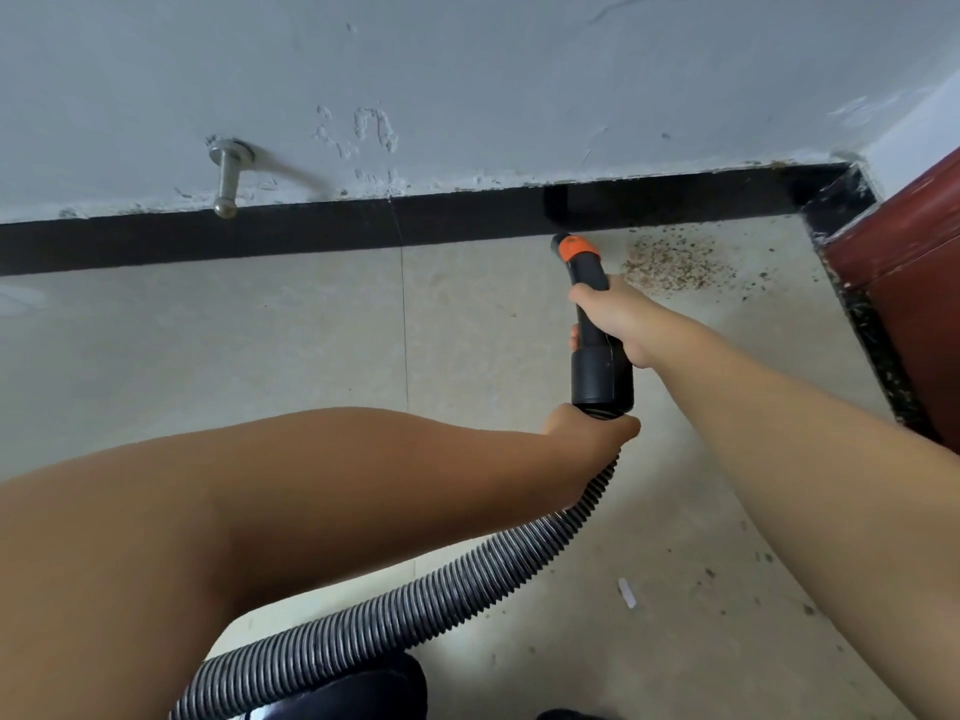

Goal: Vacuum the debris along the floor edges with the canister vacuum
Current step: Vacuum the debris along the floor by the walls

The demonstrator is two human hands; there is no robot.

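Right hand point(610, 317) grips nozzle point(584, 272); left hand point(587, 433) grips hose point(467, 569) below cuff; nozzle tip at far baseboard point(260, 241), debris point(670, 265) just right.

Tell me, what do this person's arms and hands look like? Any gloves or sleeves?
No gloves and no sleeves show. Both forearms are bare right down to the frame's edge. The left hand and right hand are bare too, and no ring, watch or wristband is visible on the sides facing the camera. No markings show on either arm.
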